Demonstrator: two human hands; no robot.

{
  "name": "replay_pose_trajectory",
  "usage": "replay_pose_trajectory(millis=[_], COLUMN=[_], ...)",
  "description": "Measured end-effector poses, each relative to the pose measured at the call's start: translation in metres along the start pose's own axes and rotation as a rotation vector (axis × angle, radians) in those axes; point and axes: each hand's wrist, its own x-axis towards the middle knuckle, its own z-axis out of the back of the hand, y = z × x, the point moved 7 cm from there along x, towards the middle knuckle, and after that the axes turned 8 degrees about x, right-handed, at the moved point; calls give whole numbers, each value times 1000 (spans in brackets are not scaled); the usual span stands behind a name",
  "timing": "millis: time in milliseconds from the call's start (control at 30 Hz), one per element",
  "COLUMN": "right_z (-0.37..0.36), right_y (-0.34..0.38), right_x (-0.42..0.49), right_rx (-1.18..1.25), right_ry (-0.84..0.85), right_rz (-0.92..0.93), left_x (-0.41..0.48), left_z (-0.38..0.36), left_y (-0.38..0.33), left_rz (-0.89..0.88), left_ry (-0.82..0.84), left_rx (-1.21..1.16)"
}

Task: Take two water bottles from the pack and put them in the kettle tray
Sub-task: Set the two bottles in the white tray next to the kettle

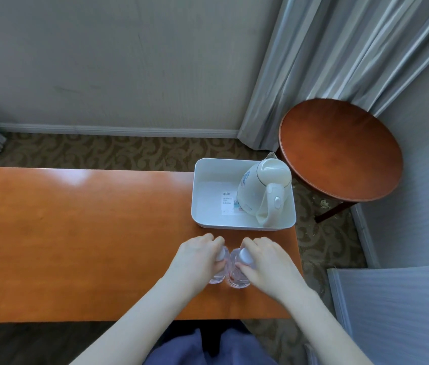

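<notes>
Two clear plastic bottles with pale caps stand side by side on the orange wooden table. My left hand grips the left bottle near its top, fingers curled round it. My right hand grips the right bottle the same way. The hands cover most of both bottles. Just beyond them sits a white storage box with a white electric kettle standing in its right half.
The box sits at the table's far right corner, near the edge. A round wooden side table stands to the right by grey curtains. Patterned carpet and a wall lie beyond the table.
</notes>
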Motion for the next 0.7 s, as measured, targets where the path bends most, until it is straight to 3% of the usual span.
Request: replay_pose_trajectory(millis=[333, 700], right_z=[104, 119], right_y=[34, 11], right_x=[54, 161], right_rx=[7, -74], right_ry=[-163, -225], right_rz=[135, 75], left_x=[51, 149], left_z=[101, 107], left_y=[29, 68], left_rz=[-21, 56], left_ry=[-219, -256], left_rx=[-113, -127])
